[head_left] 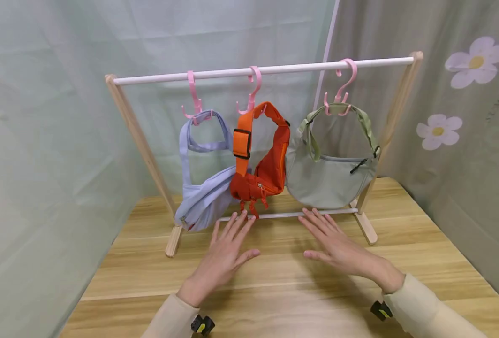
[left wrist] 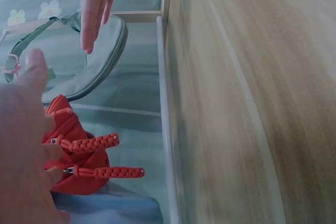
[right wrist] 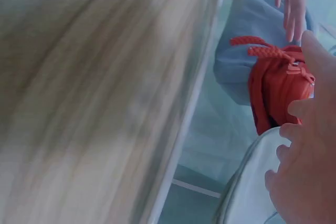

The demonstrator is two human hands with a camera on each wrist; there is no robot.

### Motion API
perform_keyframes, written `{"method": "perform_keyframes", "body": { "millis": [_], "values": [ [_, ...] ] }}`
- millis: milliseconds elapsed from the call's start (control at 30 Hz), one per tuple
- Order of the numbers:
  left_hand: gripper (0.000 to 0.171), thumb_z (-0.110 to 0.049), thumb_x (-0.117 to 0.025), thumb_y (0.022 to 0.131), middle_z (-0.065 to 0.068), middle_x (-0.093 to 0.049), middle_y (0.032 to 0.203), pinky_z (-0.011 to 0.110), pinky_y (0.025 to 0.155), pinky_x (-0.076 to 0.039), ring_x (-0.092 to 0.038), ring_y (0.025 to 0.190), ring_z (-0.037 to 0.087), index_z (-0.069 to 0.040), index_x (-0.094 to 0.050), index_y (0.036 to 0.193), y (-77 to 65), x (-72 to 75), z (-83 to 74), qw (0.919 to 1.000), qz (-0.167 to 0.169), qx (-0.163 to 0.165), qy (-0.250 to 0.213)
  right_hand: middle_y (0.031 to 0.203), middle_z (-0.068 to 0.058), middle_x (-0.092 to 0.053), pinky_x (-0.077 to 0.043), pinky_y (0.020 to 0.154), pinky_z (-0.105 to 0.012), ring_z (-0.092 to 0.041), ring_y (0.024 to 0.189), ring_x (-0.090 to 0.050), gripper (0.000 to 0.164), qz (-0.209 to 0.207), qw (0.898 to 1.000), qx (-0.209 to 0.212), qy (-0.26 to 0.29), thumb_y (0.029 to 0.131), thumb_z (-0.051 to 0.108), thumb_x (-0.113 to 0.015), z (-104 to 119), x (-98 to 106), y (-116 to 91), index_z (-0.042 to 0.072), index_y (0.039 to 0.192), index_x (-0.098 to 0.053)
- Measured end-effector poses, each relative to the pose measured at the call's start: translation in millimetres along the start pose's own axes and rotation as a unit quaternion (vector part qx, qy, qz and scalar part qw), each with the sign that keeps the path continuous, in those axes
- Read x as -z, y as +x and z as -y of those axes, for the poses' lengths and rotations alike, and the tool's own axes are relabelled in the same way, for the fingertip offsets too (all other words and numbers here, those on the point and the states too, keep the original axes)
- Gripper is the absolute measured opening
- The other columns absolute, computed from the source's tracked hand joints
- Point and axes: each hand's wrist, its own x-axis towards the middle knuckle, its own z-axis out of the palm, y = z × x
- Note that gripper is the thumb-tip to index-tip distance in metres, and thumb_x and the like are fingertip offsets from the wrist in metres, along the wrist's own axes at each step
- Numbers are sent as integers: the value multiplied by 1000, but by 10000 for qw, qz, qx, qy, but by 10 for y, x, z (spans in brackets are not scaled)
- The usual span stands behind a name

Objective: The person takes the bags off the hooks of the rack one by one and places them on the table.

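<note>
One red bag (head_left: 270, 171) hanging from a rack (head_left: 300, 69), blue bag (head_left: 209, 199) left of it, grey-green bag (head_left: 329, 183) right of it, contents hidden, left hand (head_left: 223, 256) below-left, right hand (head_left: 342, 249) below-right, both with fingers straight, braided zipper pulls (left wrist: 113, 172) distinct in left wrist view, blurry in head view

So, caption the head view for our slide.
Lavender bag, orange bag and grey bag hang from pink hooks on a rack.
</note>
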Motion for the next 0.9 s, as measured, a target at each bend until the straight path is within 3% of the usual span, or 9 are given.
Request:
{"method": "perform_keyframes", "body": {
  "millis": [67,233,433,533,767,900],
  "values": [
    [79,-56,-53,103,11,-21,172,69,121,-12,-15,158,34,-18,-26,167,6,8,1,9998,-141,-126,-17,174,-11,-11,6,127,-36,-43,157,-11,87,-47,9999,24,107,100,42,-68,7,18,10,8,166,-23],
    [79,-56,-53,103,12,-24,171,68,121,-14,-19,157,37,-17,-26,167,42,39,-5,9983,-445,-356,-99,173,-13,-13,3,128,-38,-45,157,-11,88,-133,9995,78,272,99,41,-69,32,68,51,9,166,-22],
    [86,-72,-25,101,13,-30,169,67,121,-16,-23,156,36,-15,-28,166,111,141,17,9953,-780,-488,-316,175,-6,-9,-11,125,-59,-40,159,-6,85,-53,9926,-202,1199,102,36,-68,106,182,134,16,168,-19],
    [86,-72,-23,101,11,-31,169,67,121,-17,-25,156,36,-15,-29,166,159,215,27,9930,-954,-558,-404,175,-5,-7,-15,120,-69,-39,159,-3,84,-83,9883,-202,1507,103,33,-67,130,262,195,14,168,-18],
    [79,-67,-29,105,9,-30,169,65,121,-18,-24,156,35,-16,-29,166,270,313,36,9896,-1069,-721,-644,175,-8,-5,-18,119,-69,-39,159,0,84,-130,9898,-154,1411,103,33,-66,136,439,301,13,168,-16],
    [80,-68,-28,104,10,-32,168,66,121,-19,-26,155,35,-16,-32,165,326,361,30,9860,-1321,-792,-646,175,-8,-4,-20,119,-68,-37,160,0,83,-111,9899,-155,1405,105,36,-63,138,513,343,14,168,-14]
  ]
}}
